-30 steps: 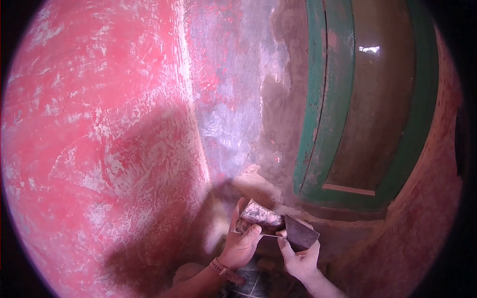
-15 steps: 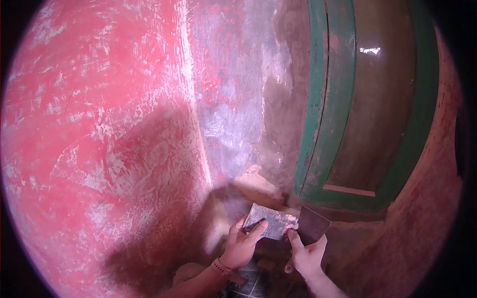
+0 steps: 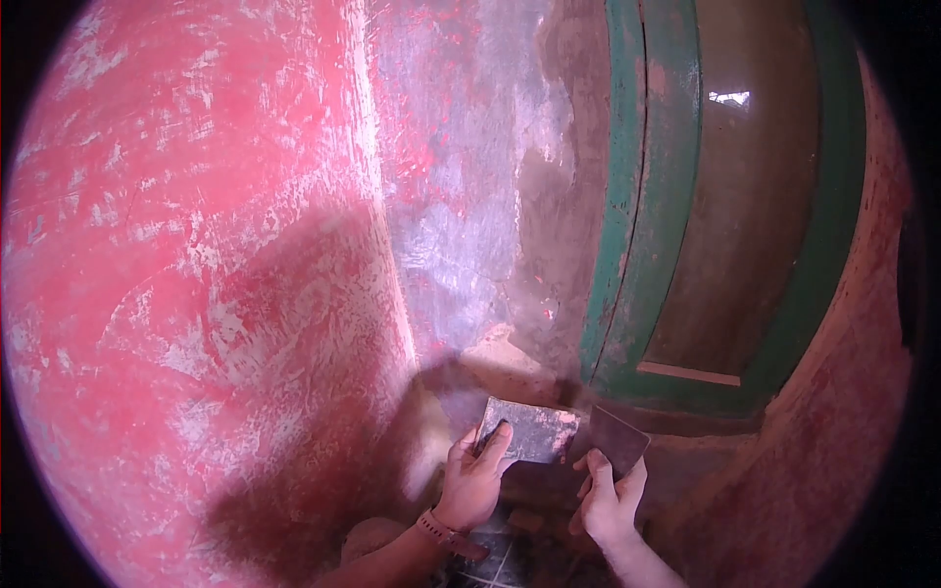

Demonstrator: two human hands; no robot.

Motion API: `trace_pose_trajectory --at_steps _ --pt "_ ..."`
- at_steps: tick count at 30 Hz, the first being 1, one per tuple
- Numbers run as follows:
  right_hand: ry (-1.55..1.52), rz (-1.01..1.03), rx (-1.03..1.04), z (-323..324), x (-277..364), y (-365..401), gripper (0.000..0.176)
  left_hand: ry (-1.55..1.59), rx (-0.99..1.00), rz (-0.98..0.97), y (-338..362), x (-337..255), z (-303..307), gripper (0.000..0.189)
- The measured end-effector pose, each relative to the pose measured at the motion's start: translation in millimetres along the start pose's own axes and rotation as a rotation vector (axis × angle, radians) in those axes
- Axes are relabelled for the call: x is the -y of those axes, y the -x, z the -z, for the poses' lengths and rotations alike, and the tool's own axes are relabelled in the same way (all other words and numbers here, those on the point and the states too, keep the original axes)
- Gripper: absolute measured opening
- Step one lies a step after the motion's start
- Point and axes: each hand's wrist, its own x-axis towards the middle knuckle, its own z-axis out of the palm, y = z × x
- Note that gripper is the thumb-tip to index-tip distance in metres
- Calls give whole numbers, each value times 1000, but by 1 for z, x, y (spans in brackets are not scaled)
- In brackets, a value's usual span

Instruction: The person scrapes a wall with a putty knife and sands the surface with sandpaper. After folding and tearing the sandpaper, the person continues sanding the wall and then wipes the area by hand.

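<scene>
My left hand [image 3: 470, 490] is closed on one end of a dark rectangular plate [image 3: 534, 433], its thumb across the face. Pale pinkish residue marks the plate's right end. In my right hand [image 3: 610, 508] is a scraper with a flat dark brown blade [image 3: 619, 438], thumb lying against the blade's lower part. The scraper's handle is mostly hidden by the palm. A narrow gap separates the plate and the blade, which are held side by side low in front of me. A band [image 3: 446, 534] circles my left wrist.
On the left stands a pink wall [image 3: 196, 196] with scraped white patches. Past its corner is a greyish, worn wall section [image 3: 456, 186]. A green-framed door or shutter [image 3: 671, 196] with a brown panel is at right. Dark tiles [image 3: 495, 563] show below my hands.
The plate has shifted slightly left and up. My right thumb has come off its right end, and a gap has opened between plate and scraper blade.
</scene>
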Motion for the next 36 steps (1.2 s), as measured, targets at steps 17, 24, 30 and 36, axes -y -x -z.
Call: trace_pose_trajectory --at_steps 17,24,30,36 --pt "613 468 224 5 15 -13 23 655 563 448 -8 1 13 65" --pt "576 591 307 -1 22 -13 29 533 512 439 -2 -24 4 71" --pt "603 576 347 -2 22 -15 28 385 507 357 -11 -18 8 60" --pt "642 510 249 -3 28 -11 30 283 426 292 -8 -24 6 51"
